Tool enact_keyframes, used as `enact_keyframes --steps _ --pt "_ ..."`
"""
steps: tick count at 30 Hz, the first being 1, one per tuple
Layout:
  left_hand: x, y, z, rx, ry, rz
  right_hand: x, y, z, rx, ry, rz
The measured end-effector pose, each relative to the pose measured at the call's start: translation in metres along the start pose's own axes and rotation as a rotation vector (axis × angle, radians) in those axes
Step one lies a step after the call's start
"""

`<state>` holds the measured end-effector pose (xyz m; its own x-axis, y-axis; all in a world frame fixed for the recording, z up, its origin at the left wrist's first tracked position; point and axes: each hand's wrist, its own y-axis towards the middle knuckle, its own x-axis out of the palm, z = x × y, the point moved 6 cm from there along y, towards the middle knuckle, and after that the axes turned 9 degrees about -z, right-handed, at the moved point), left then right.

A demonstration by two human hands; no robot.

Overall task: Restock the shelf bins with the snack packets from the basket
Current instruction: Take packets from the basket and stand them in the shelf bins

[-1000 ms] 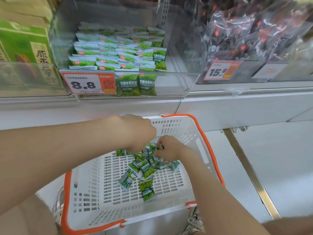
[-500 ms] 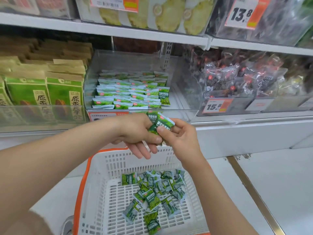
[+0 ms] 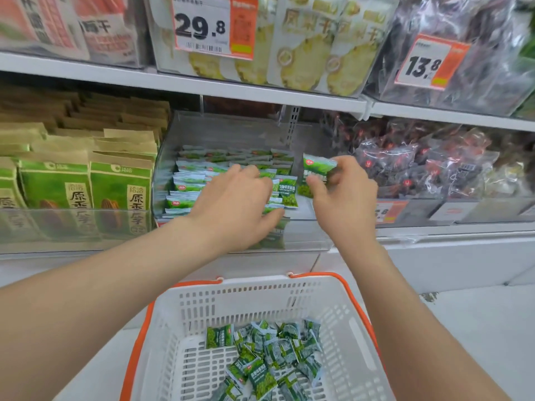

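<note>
The right hand point(image 3: 344, 198) pinches a green snack packet point(image 3: 317, 169) between thumb and fingers. The packet stands tall, its long side going up and down. It hangs inside the clear bin point(image 3: 307, 235), just above a bare bit of floor that lies under this hand and a little to its left. Next to that gap, toward the left hand point(image 3: 234, 204), the neat rows of packets point(image 3: 188, 180) stop. The left hand lies flat on those rows with its fingers straight. I cannot see if anything hides under its palm. The right hand is the one nearer the gap, and I think it only needs to go down. The bin's side wall is close on its outer side. Below both arms, the basket point(image 3: 252, 287) holds a loose pile of packets point(image 3: 275, 351).
</note>
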<state>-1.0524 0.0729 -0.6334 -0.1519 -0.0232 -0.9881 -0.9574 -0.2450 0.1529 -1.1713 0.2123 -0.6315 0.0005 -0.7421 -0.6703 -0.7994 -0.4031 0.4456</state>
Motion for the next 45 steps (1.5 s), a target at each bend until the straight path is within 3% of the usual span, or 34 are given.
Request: enact_keyframes --steps 3,7,9,16,25,30,38,41,45 --pt "0.025 0.010 -0.009 0.000 0.061 -0.161 0.037 0.037 0.015 0.095 -0.267 -0.269" --pt "0.051 0.015 -0.017 0.052 -0.008 -0.411 0.078 0.062 0.029 0.258 -0.316 -0.492" --pt "0.054 0.016 -0.018 0.072 -0.046 -0.459 0.093 0.070 0.031 0.285 -0.350 -0.564" --pt "0.059 0.021 -0.018 0.112 -0.036 -0.469 0.116 0.091 0.037 0.395 -0.241 -0.666" --pt "0.061 0.022 -0.019 0.104 -0.036 -0.479 0.121 0.101 0.033 0.277 -0.268 -0.553" --pt "0.059 0.020 -0.018 0.107 -0.026 -0.484 0.110 0.095 0.035 0.316 -0.345 -0.543" --pt "0.043 0.013 -0.006 0.098 0.125 -0.357 0.120 0.067 0.042 0.378 -0.170 -0.939" --pt "0.035 0.012 0.007 0.116 0.017 -0.259 0.103 0.060 0.029 0.265 -0.289 -0.840" --pt "0.014 0.008 0.018 0.102 -0.150 -0.056 0.063 0.047 0.006 0.053 -0.233 -0.391"
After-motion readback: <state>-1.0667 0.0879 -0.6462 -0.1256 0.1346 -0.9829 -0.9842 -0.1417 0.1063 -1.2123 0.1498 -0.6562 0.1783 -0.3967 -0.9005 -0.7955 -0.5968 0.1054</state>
